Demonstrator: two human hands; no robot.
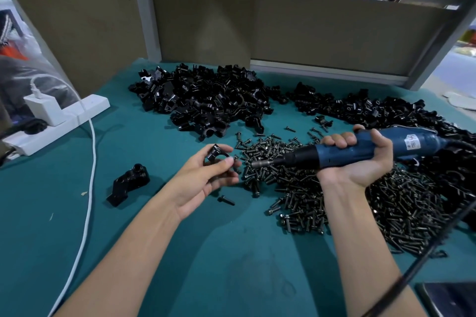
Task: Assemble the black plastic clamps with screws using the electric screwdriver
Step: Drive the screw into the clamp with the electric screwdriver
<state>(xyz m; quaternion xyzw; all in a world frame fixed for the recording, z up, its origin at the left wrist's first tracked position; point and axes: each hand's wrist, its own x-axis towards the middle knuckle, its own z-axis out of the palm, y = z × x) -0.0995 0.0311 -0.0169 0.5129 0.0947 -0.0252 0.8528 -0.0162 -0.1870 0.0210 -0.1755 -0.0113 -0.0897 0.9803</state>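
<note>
Here the whole move turns on one line. The screwdriver (332, 156) lies nearly level, its long axis running from the right hand (360, 165) leftward, and its metal tip points straight at the clamp (216, 156). A small gap separates tip and clamp. The left hand (203, 180) pinches that clamp between thumb and fingers, held above the desk (154, 252). The right hand has its fingers wrapped tightly round the blue body of the tool. The clamp sits to the left of the tool's tip, so the right hand is the one that would close the gap. What looks like a screw (235, 157) sits at the clamp's right edge, but it is too small to be sure.

- **Screwdriver:** one.
- **Clamp in hand:** one.
- **Joined clamp:** one (128, 183), on the desk to the left of the left hand.
- **Stray screw:** one (226, 200), just beneath the left hand.
- **Heaps of black clamp parts:** two, one beyond the left hand (206, 100) and one beyond the right (373, 110).
- **Heap of screws:** one (373, 201), under and around the right hand, too many to count.
</note>
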